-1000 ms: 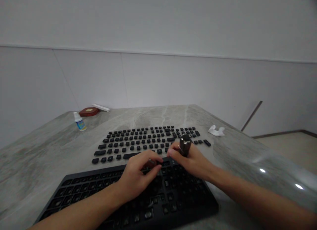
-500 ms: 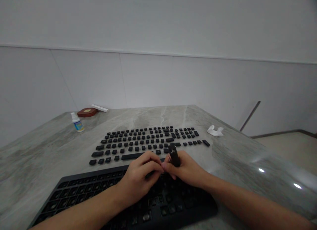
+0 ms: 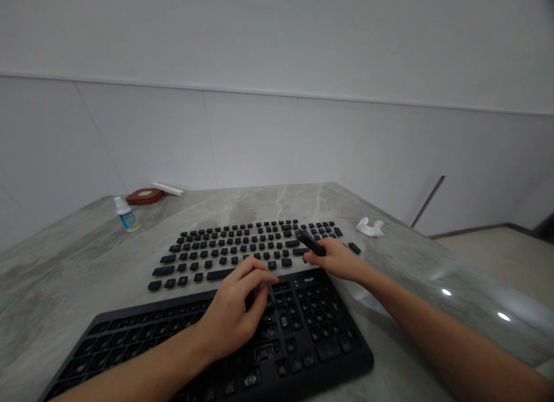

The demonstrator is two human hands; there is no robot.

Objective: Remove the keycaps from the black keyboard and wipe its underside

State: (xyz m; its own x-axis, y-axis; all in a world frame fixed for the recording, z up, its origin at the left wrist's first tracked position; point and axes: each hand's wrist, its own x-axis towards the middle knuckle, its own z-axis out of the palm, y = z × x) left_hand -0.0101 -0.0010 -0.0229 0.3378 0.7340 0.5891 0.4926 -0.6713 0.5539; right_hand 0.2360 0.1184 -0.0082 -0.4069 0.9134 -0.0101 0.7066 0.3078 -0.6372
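Note:
A black keyboard (image 3: 298,384) lies in front of me, most of its key places showing bare switches or sockets. My left hand (image 3: 238,304) rests over its middle, fingers bent and thumb apart, with nothing visible held. My right hand (image 3: 337,259) is closed around a black stick-like tool (image 3: 312,243), whose exact kind I cannot make out. That hand is just beyond the keyboard's far right part, over the loose keycaps. Behind the keyboard, black keycaps (image 3: 234,250) are laid out in rows, and a long spacebar (image 3: 220,274) lies in the nearest row.
A spray bottle (image 3: 127,215) stands at the left on the grey marbled table (image 3: 38,298). Behind it are a reddish-brown box (image 3: 145,196) and a white strip (image 3: 168,189). A crumpled white tissue (image 3: 369,227) lies at the right. A pale wall (image 3: 268,142) rises behind the table.
My right hand has moved away from the left hand and the keyboard, over the keycaps, its tool tipping from upright to slanting. My left hand stays over the keyboard. The view has shifted slightly.

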